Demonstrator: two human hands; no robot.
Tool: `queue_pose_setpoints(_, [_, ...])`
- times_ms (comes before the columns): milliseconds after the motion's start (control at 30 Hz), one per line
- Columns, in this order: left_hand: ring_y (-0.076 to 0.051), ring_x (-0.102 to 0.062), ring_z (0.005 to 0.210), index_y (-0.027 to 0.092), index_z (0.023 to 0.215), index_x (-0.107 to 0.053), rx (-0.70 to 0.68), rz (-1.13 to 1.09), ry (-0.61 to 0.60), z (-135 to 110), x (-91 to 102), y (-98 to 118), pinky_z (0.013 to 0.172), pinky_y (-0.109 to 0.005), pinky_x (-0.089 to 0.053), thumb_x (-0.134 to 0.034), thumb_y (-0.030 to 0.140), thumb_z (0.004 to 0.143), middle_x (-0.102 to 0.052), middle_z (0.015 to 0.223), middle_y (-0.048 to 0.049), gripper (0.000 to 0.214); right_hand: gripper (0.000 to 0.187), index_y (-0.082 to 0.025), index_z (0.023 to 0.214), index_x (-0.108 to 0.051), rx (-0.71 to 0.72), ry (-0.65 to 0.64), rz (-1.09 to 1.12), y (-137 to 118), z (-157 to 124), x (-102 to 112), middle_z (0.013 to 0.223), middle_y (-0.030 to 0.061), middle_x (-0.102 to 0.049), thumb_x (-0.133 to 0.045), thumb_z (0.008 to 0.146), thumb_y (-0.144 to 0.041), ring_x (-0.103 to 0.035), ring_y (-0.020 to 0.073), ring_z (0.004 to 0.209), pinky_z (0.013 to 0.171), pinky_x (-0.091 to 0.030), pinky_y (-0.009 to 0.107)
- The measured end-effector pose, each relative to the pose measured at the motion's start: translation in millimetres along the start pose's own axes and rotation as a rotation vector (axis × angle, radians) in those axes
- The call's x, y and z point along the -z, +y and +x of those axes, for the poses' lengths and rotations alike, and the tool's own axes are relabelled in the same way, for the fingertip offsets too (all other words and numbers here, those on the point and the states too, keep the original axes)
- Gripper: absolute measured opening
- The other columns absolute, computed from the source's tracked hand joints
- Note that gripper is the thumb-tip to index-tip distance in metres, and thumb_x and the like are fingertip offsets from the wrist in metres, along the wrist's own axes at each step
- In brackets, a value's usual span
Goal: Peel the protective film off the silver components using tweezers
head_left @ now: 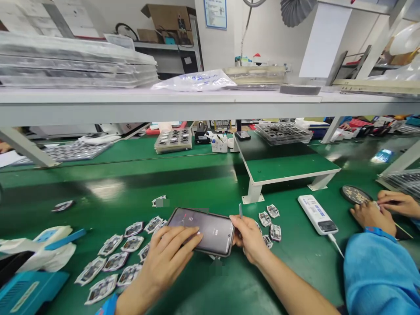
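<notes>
A smartphone (213, 227) with a dark, lit screen is held slightly tilted above the green bench. My right hand (249, 238) grips its right end, thumb at the edge; a thin metal tool (240, 211), its kind unclear, juts up from the same hand. Over the left part of the screen lies my left hand (173, 247), fingers stretched out and touching the glass. Small white-framed electronic assemblies (114, 261) lie in rows left of the phone. More small assemblies (275, 232) sit just right of my right hand, some partly hidden.
A low green stand (288, 164) rises behind the phone, and a white shelf (197, 109) spans above. At right are a white cabled device (316, 214), a round dark dish (356, 194) and a co-worker's hands (377, 216). A teal box (33, 291) stands at left.
</notes>
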State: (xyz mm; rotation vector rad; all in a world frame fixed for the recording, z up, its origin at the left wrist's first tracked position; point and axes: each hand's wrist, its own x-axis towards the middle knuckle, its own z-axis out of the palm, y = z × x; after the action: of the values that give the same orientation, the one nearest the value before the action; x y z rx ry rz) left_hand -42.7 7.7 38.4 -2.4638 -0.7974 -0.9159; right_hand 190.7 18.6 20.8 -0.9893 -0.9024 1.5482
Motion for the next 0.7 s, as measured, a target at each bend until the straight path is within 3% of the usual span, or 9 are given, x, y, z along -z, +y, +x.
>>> queue_pose_setpoints(33, [-0.025,-0.066,0.095,0.025,0.117,-0.067,0.026,-0.031,-0.027,0,-1.5,2,0.093,-0.04,-0.041,-0.063,0.025,0.093,-0.078,0.104,-0.0077,0.025,0.051,-0.018,0.059,-0.053,0.002,0.002,-0.031,0,3,3,0.04,-0.005,-0.05,-0.068,0.069,-0.065,-0.038,0.0049,0.035,0.037,-0.016,0.019])
queue_pose_setpoints(133, [-0.03,-0.063,0.104,0.025,0.125,-0.064,0.159,-0.155,-0.034,3,-1.4,1,0.096,-0.042,-0.042,-0.064,0.056,0.086,-0.073,0.115,-0.011,0.05,0.049,-0.017,0.057,-0.054,-0.005,-0.016,-0.077,0,11,13,0.041,-0.0049,-0.051,-0.068,0.07,-0.062,-0.04,0.0053,0.037,0.038,-0.022,0.018])
queue_pose_setpoints(233, [-0.033,-0.06,0.115,0.026,0.122,-0.067,0.547,-0.362,-0.061,10,0.5,-8,0.098,-0.045,-0.044,-0.054,0.054,0.092,-0.069,0.125,-0.0113,0.043,0.046,-0.018,0.056,-0.054,-0.019,-0.036,-0.106,0,17,20,0.043,-0.0061,-0.05,-0.072,0.069,-0.058,-0.042,0.0058,0.038,0.04,-0.029,0.019])
queue_pose_setpoints(333, [-0.035,-0.064,0.114,0.026,0.11,-0.076,0.965,-0.825,-0.315,18,-1.0,-17,0.095,-0.045,-0.05,-0.054,0.057,0.089,-0.073,0.12,-0.0098,0.042,0.043,-0.018,0.056,-0.054,-0.046,-0.06,-0.14,-2,20,26,0.043,-0.0075,-0.048,-0.073,0.069,-0.054,-0.04,0.0056,0.037,0.039,-0.028,0.019])
queue_pose_setpoints(433, [-0.036,-0.067,0.111,0.024,0.104,-0.08,1.261,-1.4,-0.591,22,-5.1,-13,0.094,-0.044,-0.053,-0.06,0.059,0.085,-0.077,0.113,-0.0113,0.045,0.04,-0.017,0.055,-0.055,-0.08,-0.094,-0.173,-4,22,32,0.043,-0.007,-0.049,-0.073,0.07,-0.049,-0.039,0.0054,0.037,0.039,-0.027,0.018])
queue_pose_setpoints(533, [-0.034,-0.072,0.102,0.022,0.1,-0.081,1.392,-1.758,-0.706,21,-7.8,4,0.092,-0.045,-0.054,-0.064,0.057,0.084,-0.079,0.107,-0.0118,0.042,0.037,-0.015,0.052,-0.057,-0.097,-0.117,-0.202,-6,21,36,0.043,-0.0062,-0.051,-0.073,0.07,-0.043,-0.04,0.0046,0.038,0.04,-0.029,0.017])
queue_pose_setpoints(700, [-0.035,-0.075,0.089,0.014,0.114,-0.075,1.445,-2.169,-0.929,22,-6.0,38,0.069,-0.042,-0.059,-0.056,0.066,0.086,-0.077,0.111,-0.0182,0.062,0.044,-0.009,0.048,-0.062,-0.077,-0.062,-0.243,-7,15,29,0.041,-0.0049,-0.055,-0.062,0.074,-0.045,-0.043,0.0033,0.038,0.044,-0.026,0.021])
